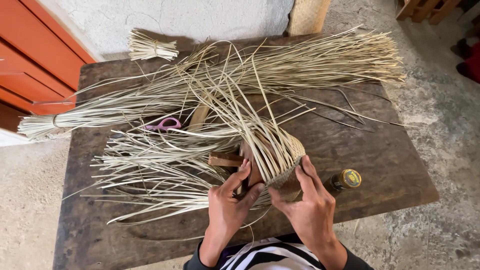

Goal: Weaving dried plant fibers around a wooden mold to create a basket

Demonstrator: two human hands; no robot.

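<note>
A half-woven straw basket (285, 155) lies on its side on the dark wooden table (365, 150), built around a wooden form (226, 159). Long loose pale strips fan out from it to the left and upward. My left hand (231, 202) pinches strips at the basket's open side, fingers against the wooden form. My right hand (307, 202) grips the woven base of the basket, thumb pressed on its rim. The two hands nearly touch.
Bundles of straw strips (310, 62) cover the table's far half, with a small tied bundle (150, 47) at the back. Pink-handled scissors (164, 124) lie under strips. A small bottle with a yellow cap (346, 179) lies beside my right hand. An orange cabinet (35, 60) stands at left.
</note>
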